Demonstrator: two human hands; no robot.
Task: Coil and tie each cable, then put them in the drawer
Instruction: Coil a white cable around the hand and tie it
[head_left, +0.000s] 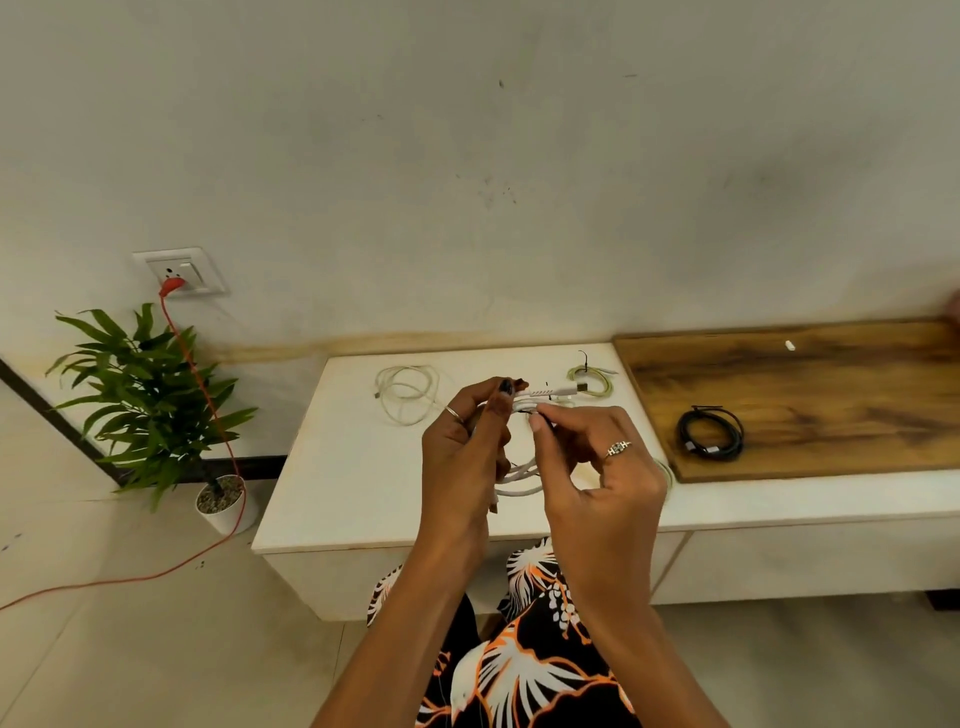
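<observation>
A coiled white cable (522, 480) is held above a white cabinet (332, 467). The left hand (462, 457) grips its loops, while the right hand (597, 467) pinches a thin black tie (525, 411). Behind lie a loose white cable (408, 392) and a tied green one (592, 380); a black coil (710, 432) rests on wood.

Legible markings: none found.
No text, label, brand, number or sign reads on the wall socket plate (179, 271), the white cable (519, 475) held in both hands, the black coiled cable (710, 432) or the wooden board (810, 395).
</observation>
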